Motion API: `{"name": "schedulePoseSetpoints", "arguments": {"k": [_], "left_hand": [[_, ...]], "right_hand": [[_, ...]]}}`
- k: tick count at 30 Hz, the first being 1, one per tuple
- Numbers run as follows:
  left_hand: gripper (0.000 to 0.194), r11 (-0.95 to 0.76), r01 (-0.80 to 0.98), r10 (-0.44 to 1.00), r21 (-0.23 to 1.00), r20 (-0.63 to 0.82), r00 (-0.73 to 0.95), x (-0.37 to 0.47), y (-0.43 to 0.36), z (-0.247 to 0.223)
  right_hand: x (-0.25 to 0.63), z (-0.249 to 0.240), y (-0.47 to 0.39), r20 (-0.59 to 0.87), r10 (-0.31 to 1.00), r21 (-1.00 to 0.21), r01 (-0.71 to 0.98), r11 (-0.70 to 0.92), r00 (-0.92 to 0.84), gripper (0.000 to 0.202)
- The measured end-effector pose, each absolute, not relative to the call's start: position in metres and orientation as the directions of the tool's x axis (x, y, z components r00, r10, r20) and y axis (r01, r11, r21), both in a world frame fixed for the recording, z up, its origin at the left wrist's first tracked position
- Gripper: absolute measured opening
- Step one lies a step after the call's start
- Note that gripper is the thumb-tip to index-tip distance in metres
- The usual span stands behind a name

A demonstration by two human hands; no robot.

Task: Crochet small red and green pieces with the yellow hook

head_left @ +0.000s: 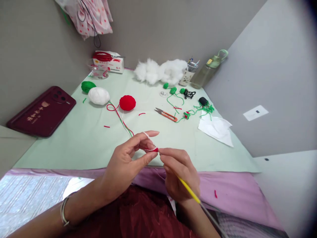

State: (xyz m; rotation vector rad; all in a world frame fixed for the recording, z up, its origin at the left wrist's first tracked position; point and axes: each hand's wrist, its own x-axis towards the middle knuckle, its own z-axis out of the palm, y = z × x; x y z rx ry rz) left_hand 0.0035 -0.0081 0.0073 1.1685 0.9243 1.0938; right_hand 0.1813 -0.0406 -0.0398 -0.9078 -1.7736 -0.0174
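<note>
My left hand (128, 158) pinches a tiny red crochet piece (155, 149) between thumb and fingers, with white yarn looped over the raised forefinger. My right hand (179, 173) holds a yellow-handled crochet hook (189, 191) whose tip meets the red piece. Red, white and green strands (123, 124) run from my left hand back across the pale green mat (81, 138) to a red yarn ball (127, 102), a white yarn ball (98, 96) and a green yarn ball (87, 86).
Orange thread snips (166, 114), small green crochet pieces (173, 90) and white paper (216, 129) lie mid-right. White stuffing (159, 71), a pen cup (189, 74), a bottle (208, 70), a tissue box (110, 62) and a glass bowl (98, 70) stand at the back. A dark red phone (42, 110) leans at left.
</note>
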Motion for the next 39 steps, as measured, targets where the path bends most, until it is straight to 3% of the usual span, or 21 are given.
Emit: {"name": "schedulePoseSetpoints", "arguments": {"k": [4, 7, 11, 15, 23, 30, 39], "left_hand": [[0.05, 0.363, -0.367, 0.883, 0.856, -0.19, 0.429, 0.005, -0.007, 0.002], [0.049, 0.551, -0.408, 0.786, 0.727, -0.288, 0.548, 0.003, -0.002, 0.001], [0.039, 0.48, -0.424, 0.84, 0.768, -0.264, 0.474, -0.001, 0.003, 0.003], [0.035, 0.37, -0.377, 0.886, 0.849, -0.2, 0.419, 0.0, 0.002, 0.006], [0.035, 0.317, -0.335, 0.899, 0.887, -0.169, 0.403, -0.004, 0.004, 0.001], [0.032, 0.353, -0.345, 0.867, 0.87, -0.166, 0.47, 0.001, 0.001, 0.002], [0.042, 0.362, -0.438, 0.897, 0.823, -0.181, 0.403, 0.005, 0.0, -0.003]], "right_hand": [[0.182, -0.043, -0.041, 0.841, 0.507, -0.263, 0.676, 0.688, -0.189, 0.047], [0.181, -0.037, -0.04, 0.823, 0.559, -0.407, 0.582, 0.704, -0.101, 0.038], [0.178, -0.022, -0.038, 0.685, 0.723, -0.711, 0.304, 0.634, 0.093, 0.024], [0.175, -0.017, -0.033, 0.563, 0.807, -0.825, 0.071, 0.56, 0.177, 0.019], [0.177, -0.017, -0.033, 0.567, 0.799, -0.824, 0.137, 0.551, 0.202, 0.019], [0.171, -0.021, -0.027, 0.47, 0.868, -0.86, -0.138, 0.492, 0.16, 0.017], [0.162, -0.023, -0.032, 0.596, 0.794, -0.8, 0.169, 0.576, 0.12, 0.024]]}}
